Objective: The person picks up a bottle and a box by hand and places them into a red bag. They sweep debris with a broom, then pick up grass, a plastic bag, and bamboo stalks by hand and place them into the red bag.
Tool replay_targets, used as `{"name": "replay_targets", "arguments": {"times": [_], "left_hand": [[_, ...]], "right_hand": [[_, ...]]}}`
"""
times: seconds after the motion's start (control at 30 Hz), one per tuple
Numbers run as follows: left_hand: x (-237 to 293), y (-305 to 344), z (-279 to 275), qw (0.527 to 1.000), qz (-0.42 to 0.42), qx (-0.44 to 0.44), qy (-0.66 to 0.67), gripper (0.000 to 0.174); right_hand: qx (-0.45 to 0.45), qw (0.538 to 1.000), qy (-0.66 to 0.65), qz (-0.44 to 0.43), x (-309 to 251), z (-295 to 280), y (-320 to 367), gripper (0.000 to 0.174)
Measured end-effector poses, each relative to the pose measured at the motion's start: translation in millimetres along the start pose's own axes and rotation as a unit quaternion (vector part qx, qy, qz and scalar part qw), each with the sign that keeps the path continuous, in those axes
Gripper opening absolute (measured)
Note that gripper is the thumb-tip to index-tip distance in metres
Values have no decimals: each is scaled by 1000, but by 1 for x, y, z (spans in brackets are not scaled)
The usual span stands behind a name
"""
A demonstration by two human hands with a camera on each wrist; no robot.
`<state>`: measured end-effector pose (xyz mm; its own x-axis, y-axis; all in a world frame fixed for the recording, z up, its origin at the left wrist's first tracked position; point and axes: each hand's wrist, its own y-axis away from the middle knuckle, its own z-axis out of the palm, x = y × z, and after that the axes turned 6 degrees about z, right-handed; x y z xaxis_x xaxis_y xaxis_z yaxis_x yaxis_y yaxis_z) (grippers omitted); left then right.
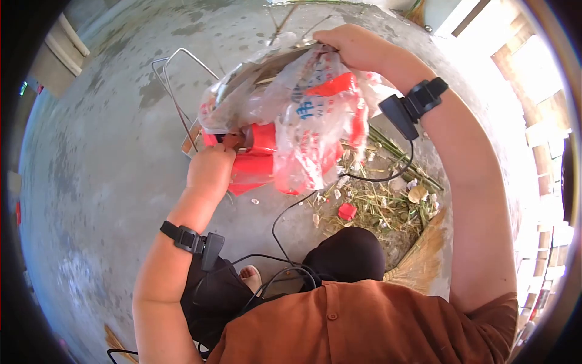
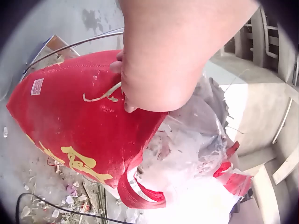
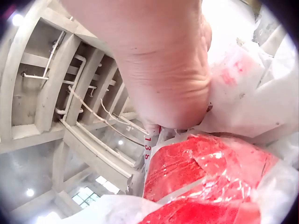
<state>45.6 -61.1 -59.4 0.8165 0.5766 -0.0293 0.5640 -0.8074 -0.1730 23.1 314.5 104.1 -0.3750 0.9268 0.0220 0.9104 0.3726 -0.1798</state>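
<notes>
My left hand (image 1: pixel 212 170) grips the edge of a red bag (image 1: pixel 250 176), which shows yellow lettering and a small white code label in the left wrist view. A crumpled clear plastic bag (image 1: pixel 318 121), printed in blue and red, is held up by its rim in my right hand (image 1: pixel 359 50). The two bags overlap, and the plastic one spills from the red bag's mouth (image 2: pixel 148 189) in the left wrist view. Seen from the right wrist, the fingertips are mostly hidden behind the hand, with shiny red material (image 3: pixel 201 172) just below.
A litter pile (image 1: pixel 382 203) of cut stalks and scraps lies on the concrete floor (image 1: pixel 121 164), right of the bags. Beside it is a straw broom (image 1: pixel 424 255). A dustpan's wire handle (image 1: pixel 176 82) rises at the left. A black cable (image 1: pixel 276 227) loops between the wrists.
</notes>
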Motion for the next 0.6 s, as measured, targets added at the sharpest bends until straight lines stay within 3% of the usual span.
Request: {"name": "replay_targets", "arguments": {"times": [0.13, 0.2, 0.27, 0.33, 0.4, 0.43, 0.6], "left_hand": [[-3, 12, 7, 999, 23, 38, 15, 10], [-4, 11, 9, 997, 23, 60, 33, 12], [-3, 13, 13, 988, 21, 139, 67, 16], [-7, 13, 21, 988, 22, 142, 58, 18], [-8, 14, 23, 988, 20, 143, 45, 20], [-6, 13, 19, 987, 30, 147, 60, 20], [-2, 12, 21, 984, 28, 155, 83, 19]], "right_hand": [[-31, 999, 35, 13, -9, 4, 6, 53], [-1, 999, -26, 22, -22, 8, 4, 32], [7, 999, -27, 29, -29, 22, 4, 30], [20, 999, -25, 34, -41, 28, 3, 28], [-57, 995, 12, 77, -53, 33, 5, 39], [-32, 997, 13, 64, -54, 42, 8, 28], [5, 992, -7, 124, -59, 80, 27, 20]]}}
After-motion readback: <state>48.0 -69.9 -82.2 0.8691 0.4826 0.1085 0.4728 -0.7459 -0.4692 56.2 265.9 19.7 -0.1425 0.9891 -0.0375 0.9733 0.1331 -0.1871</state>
